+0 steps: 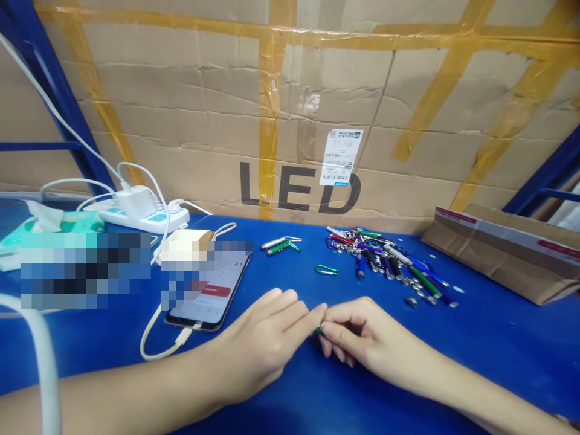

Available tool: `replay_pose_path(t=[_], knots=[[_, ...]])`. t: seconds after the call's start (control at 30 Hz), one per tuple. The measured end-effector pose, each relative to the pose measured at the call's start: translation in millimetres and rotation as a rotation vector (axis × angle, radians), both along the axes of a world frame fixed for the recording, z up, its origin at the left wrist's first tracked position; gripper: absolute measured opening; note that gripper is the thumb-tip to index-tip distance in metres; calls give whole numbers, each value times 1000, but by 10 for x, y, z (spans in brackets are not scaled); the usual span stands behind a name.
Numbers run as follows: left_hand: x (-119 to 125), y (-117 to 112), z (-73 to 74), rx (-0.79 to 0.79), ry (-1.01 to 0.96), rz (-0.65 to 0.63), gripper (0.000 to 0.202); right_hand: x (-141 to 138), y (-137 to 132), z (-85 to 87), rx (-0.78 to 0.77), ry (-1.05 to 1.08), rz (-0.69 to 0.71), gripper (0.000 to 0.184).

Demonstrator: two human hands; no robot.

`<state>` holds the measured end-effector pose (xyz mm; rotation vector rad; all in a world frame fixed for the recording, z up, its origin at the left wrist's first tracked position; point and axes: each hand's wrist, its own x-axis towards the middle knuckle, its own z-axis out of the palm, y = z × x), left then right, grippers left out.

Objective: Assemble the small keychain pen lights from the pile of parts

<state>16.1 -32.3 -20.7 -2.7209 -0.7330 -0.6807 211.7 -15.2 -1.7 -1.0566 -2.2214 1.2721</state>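
Observation:
My left hand (272,338) is closed, its back toward me, with the index finger reaching to the right hand's fingertips. Whatever lies inside its curled fingers is hidden. My right hand (357,332) pinches a small green piece (318,330) between thumb and forefinger. Only a bit of this piece shows, right where the two hands meet above the blue table (290,405). Just beyond the hands lies a loose green carabiner (326,270). Farther back, a silver and a green mini flashlight (277,246) with carabiners lie side by side.
A pile of coloured mini flashlights and carabiners (385,257) spreads across the back right, near a brown cardboard tray (498,257). At left are a charging phone (217,296), a power strip (149,217) and a tissue pack (81,222). A big carton (203,121) stands behind.

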Motion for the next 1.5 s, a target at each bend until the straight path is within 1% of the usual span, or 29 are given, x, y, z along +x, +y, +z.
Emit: replay_pose_path(t=[0.03, 0.1, 0.17, 0.23, 0.3, 0.37, 0.47, 0.63, 0.7, 0.73, 0.77, 0.83, 0.9, 0.93, 1.0, 1.07, 1.17, 1.3, 1.4, 1.5], knots=[[-4, 1, -13, 15, -8, 5, 49, -3, 1, 12, -134, 34, -16, 39], [-5, 16, -47, 11, -44, 10, 50, -7, 6, 28, -339, 124, -36, 44], [6, 42, -72, -41, -108, 10, 49, -12, 14, 33, -464, 209, -62, 46], [28, 67, -70, -141, -169, 24, 42, -18, 24, 29, -534, 271, -87, 47], [56, 80, -44, -256, -218, 65, 31, -22, 35, 23, -526, 302, -104, 50], [81, 79, -10, -342, -250, 98, 24, -22, 46, 18, -468, 305, -113, 54], [100, 59, 20, -373, -272, 104, 22, -21, 53, 15, -384, 281, -133, 54], [103, 39, 46, -413, -262, 105, 19, -44, 50, -11, -331, 240, -118, 51], [104, 48, 63, -439, -261, 114, 19, -53, 52, -24, -249, 188, -118, 51], [105, 56, 71, -461, -268, 121, 20, -50, 55, -27, -165, 148, -127, 50], [105, 65, 77, -490, -285, 130, 19, -42, 59, -27, -43, 101, -132, 47], [103, 81, 82, -550, -340, 143, 18, -10, 71, -18, 269, -7, -104, 38], [100, 88, 79, -585, -384, 137, 17, 34, 83, 0, 577, -110, -18, 30], [99, 87, 78, -592, -384, 128, 17, 55, 87, 11, 699, -156, 32, 30], [97, 72, 75, -587, -341, 104, 18, 84, 85, 35, 889, -233, 101, 34], [95, 48, 74, -557, -282, 91, 17, 96, 67, 62, 1020, -277, 137, 38], [91, 16, 63, -507, -235, 74, 15, 92, 20, 104, 1103, -283, 162, 40], [88, 13, 5, -451, -253, 52, 14, 85, -32, 136, 1138, -283, 176, 40], [87, 30, -41, -333, -222, 45, 13, 88, -43, 125, 1116, -273, 183, 38], [75, 30, -53, -184, -120, 42, 21, 85, -51, 89, 1010, -237, 199, 35]])
